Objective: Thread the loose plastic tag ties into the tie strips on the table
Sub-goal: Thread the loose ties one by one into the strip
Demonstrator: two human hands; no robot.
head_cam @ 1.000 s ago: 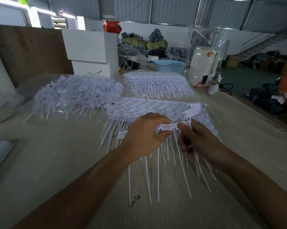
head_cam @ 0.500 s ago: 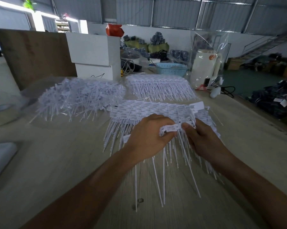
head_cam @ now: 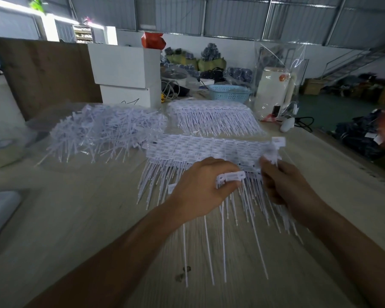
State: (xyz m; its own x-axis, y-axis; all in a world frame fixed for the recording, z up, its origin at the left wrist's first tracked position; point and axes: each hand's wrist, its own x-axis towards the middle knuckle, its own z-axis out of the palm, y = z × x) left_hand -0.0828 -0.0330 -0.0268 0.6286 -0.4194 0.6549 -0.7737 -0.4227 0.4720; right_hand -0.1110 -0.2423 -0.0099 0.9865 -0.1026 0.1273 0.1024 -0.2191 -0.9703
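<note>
Left hand (head_cam: 200,187) pinching short tie strip (head_cam: 231,176), right hand (head_cam: 284,185) gripping blurred ties (head_cam: 270,152), bare table (head_cam: 87,218) leftward

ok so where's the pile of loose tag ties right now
In the head view the pile of loose tag ties lies on the table at far left, beside the tie strips and in front of the white boxes.

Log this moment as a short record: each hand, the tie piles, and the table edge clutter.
left hand: pinches a short tie strip
right hand: holds blurred ties, raised
loose ties: heap, far left
near strip row: flat, tails toward the person
far strip row: flat, behind it
back edge: white boxes, blue basket
</note>
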